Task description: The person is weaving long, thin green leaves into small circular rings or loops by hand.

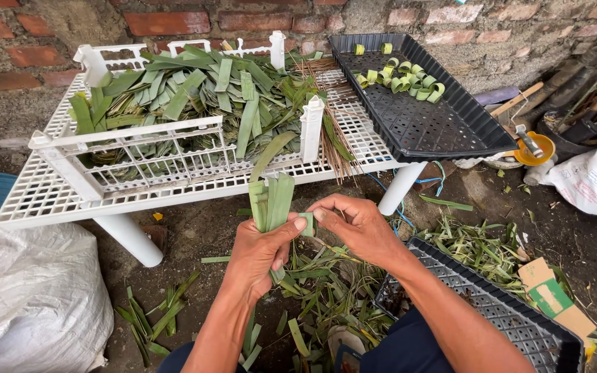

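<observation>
The left hand is closed around a bundle of green leaf strips, which stand upright out of the top of the fist, with their lower ends poking out below the palm. The right hand meets it from the side, thumb and forefinger pinched together on the folded end of one strip, which sits just beside the left thumb tip. How that strip is bent between the fingertips is hard to make out, since the fingers cover most of it. Beyond the hands stands a white lattice table bearing a white basket heaped with cut leaves, and beside it a black perforated tray holding small curled leaf rings. A second black tray lies by the right forearm, partly cut off at the frame's edge.
</observation>
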